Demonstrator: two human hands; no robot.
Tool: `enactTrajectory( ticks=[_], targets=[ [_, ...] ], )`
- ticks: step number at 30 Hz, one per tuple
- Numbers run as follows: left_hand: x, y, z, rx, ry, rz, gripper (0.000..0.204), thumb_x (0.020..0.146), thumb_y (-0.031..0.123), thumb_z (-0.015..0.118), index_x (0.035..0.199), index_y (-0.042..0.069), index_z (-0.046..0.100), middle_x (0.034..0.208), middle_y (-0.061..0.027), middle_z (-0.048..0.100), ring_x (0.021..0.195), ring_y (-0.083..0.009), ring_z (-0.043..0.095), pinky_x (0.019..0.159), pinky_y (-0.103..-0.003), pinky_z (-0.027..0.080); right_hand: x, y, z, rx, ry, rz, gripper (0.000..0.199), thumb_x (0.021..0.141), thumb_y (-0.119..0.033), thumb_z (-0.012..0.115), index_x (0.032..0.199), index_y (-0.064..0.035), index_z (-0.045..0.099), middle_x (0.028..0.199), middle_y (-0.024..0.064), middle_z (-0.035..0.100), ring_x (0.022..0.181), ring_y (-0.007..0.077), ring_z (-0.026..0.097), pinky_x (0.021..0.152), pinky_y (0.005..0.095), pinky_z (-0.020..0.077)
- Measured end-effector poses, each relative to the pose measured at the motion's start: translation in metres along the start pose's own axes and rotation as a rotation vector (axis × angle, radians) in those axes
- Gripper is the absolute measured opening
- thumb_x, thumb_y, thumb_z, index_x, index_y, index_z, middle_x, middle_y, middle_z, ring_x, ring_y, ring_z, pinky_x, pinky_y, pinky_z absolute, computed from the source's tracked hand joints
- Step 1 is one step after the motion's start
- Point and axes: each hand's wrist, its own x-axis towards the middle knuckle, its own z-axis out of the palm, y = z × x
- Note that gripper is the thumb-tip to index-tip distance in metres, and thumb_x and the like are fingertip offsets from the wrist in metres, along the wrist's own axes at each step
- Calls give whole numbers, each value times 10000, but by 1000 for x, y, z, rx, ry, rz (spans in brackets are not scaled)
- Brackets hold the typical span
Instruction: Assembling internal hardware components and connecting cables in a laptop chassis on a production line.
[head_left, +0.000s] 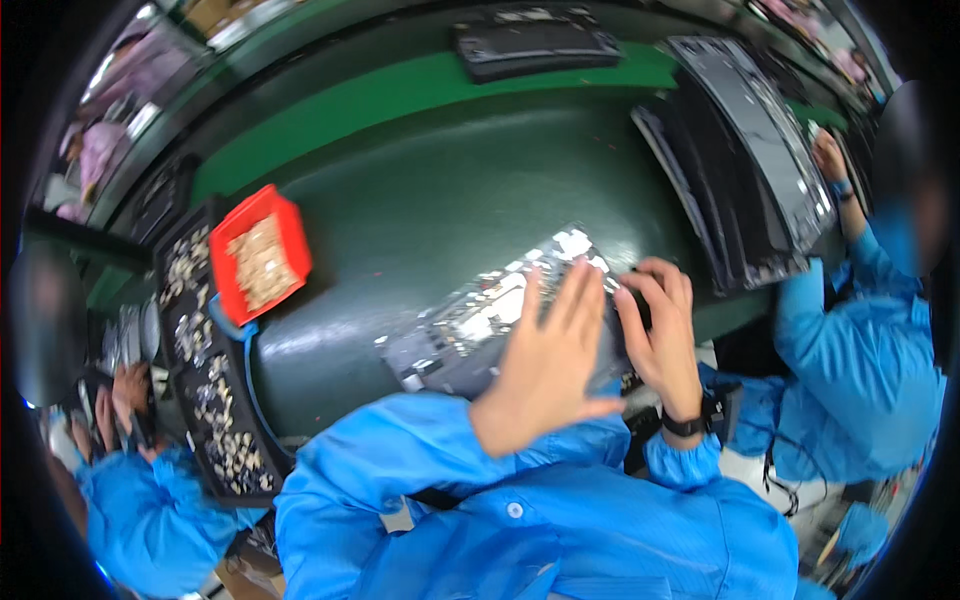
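Blue, creased cloth of the smock (515,545) lies nearest. Beyond spreads the glossy dark green tabletop (430,180), bearing a stack (735,125) of thin black and grey slabs at right. At left, a long black tray (246,405) holds small pale pieces (222,400). Between them, the flat oblong panel (455,365), partly silvery, sits slanted near the smock. Left hand (545,365): fingers spread wide over it. Right hand (668,335): fingers bent at its right end; whether they grip, I cannot tell. One angular red bin (294,235) contains pale chips (262,262).
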Motion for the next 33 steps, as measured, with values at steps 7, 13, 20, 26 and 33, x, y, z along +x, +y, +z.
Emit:
enactTrajectory(
  ticks=[7, 13, 20, 26, 33],
  targets=[
    [-28, 26, 13, 3, 228, 39, 618, 827, 94, 555, 1364, -205, 482, 1455, -350, 489, 1431, -471, 420, 1228, -495, 306, -5, -10, -12, 363, -279, 351, 194, 1002, -132, 632, 1132, 0, 574, 1072, 90, 656, 1000, 183, 616, 899, 313, 478],
    [-33, 5, -54, -200, 223, 128, 689, 861, 217, 697, 1472, -19, 482, 1375, -246, 586, 1369, -288, 533, 1165, -499, 371, 64, -12, -4, 849, -115, 424, 220, 1038, -148, 593, 1236, -54, 582, 1034, 10, 684, 878, 61, 620, 759, 200, 492],
    [-77, -9, -58, -450, 309, 32, 679, 902, 332, 756, 1474, 53, 521, 1429, -168, 589, 1392, -327, 509, 1181, -610, 287, 278, -58, 118, 720, -228, 78, 503, 1031, -397, 587, 1353, -11, 572, 1046, 51, 630, 989, 135, 611, 770, 351, 559],
    [-108, -36, -13, -505, 204, -168, 596, 897, 343, 762, 1398, 64, 600, 1443, -145, 586, 1416, -326, 483, 1199, -619, 243, 220, -121, 45, 59, 103, -488, 454, 975, -309, 669, 1307, -2, 621, 1304, 243, 633, 1266, 386, 575, 1092, 449, 438],
    [-113, -33, -12, -355, 205, -117, 500, 873, 328, 771, 1313, 108, 681, 1470, -99, 571, 1432, -299, 461, 1229, -600, 183, 150, 55, -171, -1025, 324, 333, 689, 919, -558, 664, 1309, 8, 631, 1249, 252, 666, 1199, 386, 625, 1006, 477, 489]
  ],
)
